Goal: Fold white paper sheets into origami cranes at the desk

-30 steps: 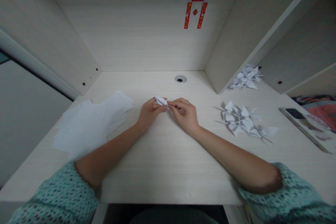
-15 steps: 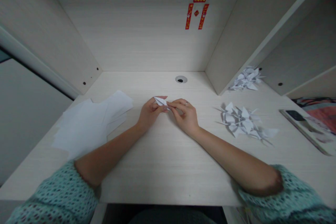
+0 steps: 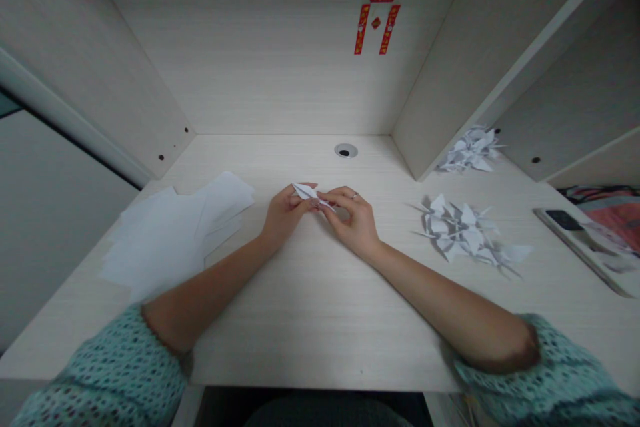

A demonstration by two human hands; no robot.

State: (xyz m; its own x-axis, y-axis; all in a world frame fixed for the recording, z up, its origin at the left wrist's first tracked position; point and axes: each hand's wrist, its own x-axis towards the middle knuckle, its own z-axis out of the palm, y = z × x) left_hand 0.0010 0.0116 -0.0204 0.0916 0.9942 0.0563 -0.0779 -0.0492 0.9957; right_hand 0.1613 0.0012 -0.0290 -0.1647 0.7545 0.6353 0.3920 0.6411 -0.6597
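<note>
Drawn out longer than before, the paper crane (image 3: 306, 192) sits pinched between left hand (image 3: 286, 217) and right hand (image 3: 353, 221).

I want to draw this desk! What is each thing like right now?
Folded paper crane, pinched between both hands
Left hand, closed on the crane
Right hand, closed on the crane, ring on a finger
White paper sheets, lying flat, overlapping
Big pile of paper cranes, heaped on the desk
Small pile of paper cranes, heaped by the right panel
</note>
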